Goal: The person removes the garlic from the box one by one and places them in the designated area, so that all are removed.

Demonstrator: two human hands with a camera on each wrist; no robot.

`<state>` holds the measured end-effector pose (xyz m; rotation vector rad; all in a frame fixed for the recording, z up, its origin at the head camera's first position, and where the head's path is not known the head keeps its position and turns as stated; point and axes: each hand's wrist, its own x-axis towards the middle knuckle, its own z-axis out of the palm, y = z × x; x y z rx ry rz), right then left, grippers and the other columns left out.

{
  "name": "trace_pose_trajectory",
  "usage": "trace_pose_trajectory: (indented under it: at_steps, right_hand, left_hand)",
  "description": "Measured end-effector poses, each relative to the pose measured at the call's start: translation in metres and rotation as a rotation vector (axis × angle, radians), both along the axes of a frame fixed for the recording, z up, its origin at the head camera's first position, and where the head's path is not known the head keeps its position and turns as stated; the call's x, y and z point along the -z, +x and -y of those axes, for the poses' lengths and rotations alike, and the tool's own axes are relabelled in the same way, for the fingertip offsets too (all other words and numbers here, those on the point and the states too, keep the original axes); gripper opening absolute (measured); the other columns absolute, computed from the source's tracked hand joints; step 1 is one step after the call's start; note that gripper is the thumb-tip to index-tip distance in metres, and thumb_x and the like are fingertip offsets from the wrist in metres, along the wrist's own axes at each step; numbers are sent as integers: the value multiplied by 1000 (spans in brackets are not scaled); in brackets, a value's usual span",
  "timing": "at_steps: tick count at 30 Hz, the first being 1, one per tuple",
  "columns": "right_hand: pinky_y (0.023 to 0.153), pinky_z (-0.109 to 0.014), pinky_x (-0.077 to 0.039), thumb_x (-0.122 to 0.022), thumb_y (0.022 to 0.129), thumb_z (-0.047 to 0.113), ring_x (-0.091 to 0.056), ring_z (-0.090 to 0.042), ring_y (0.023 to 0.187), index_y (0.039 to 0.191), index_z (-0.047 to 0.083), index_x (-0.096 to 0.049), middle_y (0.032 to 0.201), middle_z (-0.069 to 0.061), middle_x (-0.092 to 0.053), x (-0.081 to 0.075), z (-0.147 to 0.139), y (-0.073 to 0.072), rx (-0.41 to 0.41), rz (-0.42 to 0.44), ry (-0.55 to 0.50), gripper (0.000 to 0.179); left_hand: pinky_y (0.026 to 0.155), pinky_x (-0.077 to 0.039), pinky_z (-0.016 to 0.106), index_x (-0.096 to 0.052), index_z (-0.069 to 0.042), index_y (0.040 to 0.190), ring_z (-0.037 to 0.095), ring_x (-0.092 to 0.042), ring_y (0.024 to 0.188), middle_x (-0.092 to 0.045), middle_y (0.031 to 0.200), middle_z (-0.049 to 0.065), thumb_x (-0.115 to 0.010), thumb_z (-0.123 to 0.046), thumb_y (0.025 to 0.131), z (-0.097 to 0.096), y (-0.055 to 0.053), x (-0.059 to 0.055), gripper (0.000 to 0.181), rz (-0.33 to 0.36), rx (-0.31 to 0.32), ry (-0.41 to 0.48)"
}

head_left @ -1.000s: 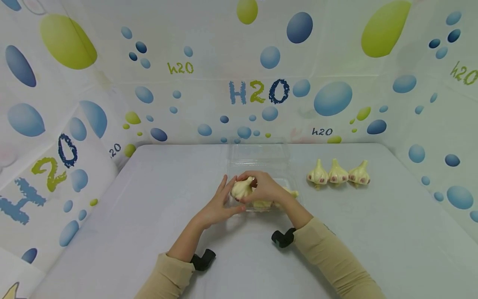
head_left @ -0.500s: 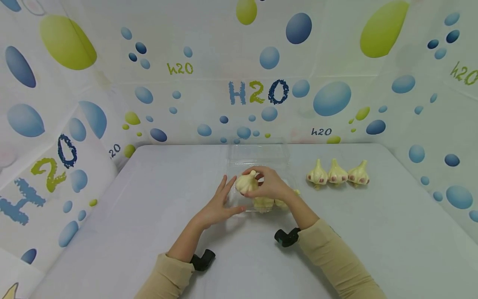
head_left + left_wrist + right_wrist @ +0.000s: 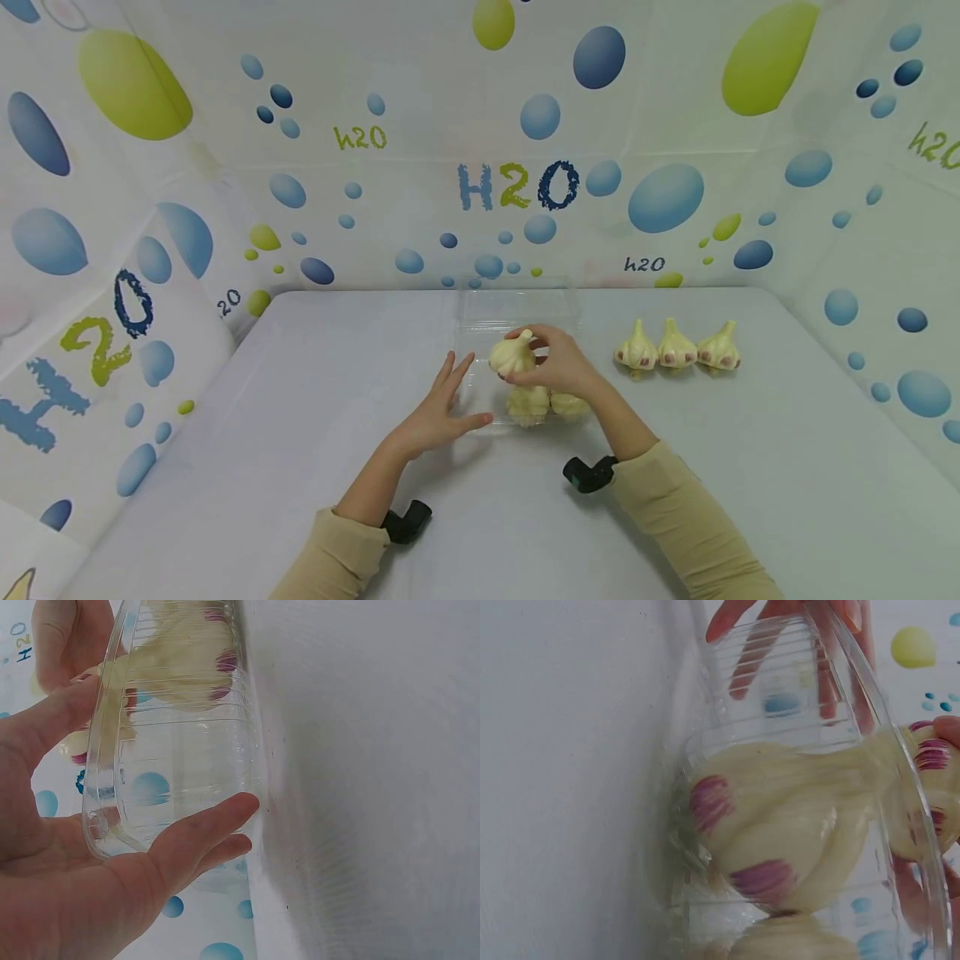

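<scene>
My right hand (image 3: 562, 364) pinches a garlic bulb (image 3: 512, 357) by its side, stem up, over a clear plastic clamshell container (image 3: 480, 410). Two more garlic bulbs (image 3: 528, 406) lie in the front right part of that container. At its left front corner, my left hand (image 3: 435, 423) spreads with fingers and thumb extended. In the left wrist view, the thumb and fingers lie around the container's corner, with the fingertips at its clear wall (image 3: 180, 761). Through the wall in the right wrist view, a bulb (image 3: 780, 825) with purple streaks shows close up.
The container's clear lid (image 3: 517, 310) stands folded back toward the printed backdrop. Right of it, three garlic bulbs (image 3: 678, 346) stand in a row on the white table (image 3: 337, 375). Black wrist cameras (image 3: 589, 475) hang below both wrists.
My right hand has carried the held bulb rightward and slightly farther back, away from my left fingers. More of the two bulbs in the container now shows. The left hand has stayed in place.
</scene>
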<state>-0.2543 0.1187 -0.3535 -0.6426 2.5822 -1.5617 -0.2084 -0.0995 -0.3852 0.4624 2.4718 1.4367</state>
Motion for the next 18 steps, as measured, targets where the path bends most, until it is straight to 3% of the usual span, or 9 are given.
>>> trace_pose_trajectory:
  at_steps: [11, 18]
  right_hand:
    - [83, -42, -47, -79, 70, 14, -52, -32, 106, 119, 7, -59, 118, -12, -55, -3, -12, 3, 26, -3, -5, 53]
    - [77, -36, -49, -79, 70, 22, -54, -27, 101, 116, 11, -60, 112, -8, -57, -7, -22, 6, 56, -20, 6, 51]
  left_hand:
    - [101, -19, 60, -10, -30, 148, 37, -8, 136, 13, 152, 7, -71, -29, 80, 0, 0, 0, 90, -4, 9, 6]
    - [101, -18, 61, -11, -30, 148, 36, -4, 137, 14, 152, 6, -71, -28, 80, 0, 1, 0, 90, -8, 2, -3]
